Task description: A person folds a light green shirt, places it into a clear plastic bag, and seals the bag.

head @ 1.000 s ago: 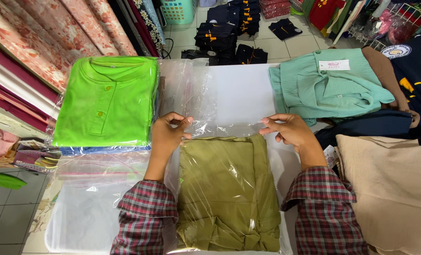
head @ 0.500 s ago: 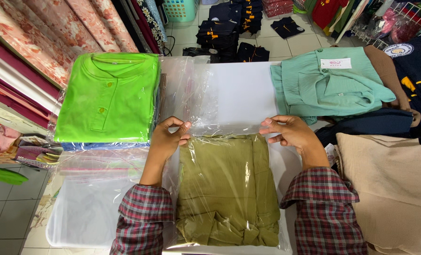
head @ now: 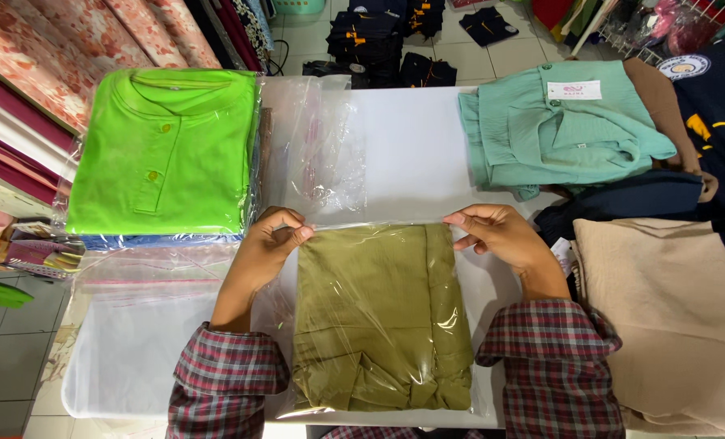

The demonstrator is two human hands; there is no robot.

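Olive-green folded shirt in a clear plastic bag lies flat on the white worktop. Left hand and right hand pinch the bag's open top edge at both corners; keeping that edge taut and level should fold it cleanly.

A clear plastic bag is enclosing the olive garment; a white rectangular label is lying on the mint garment.
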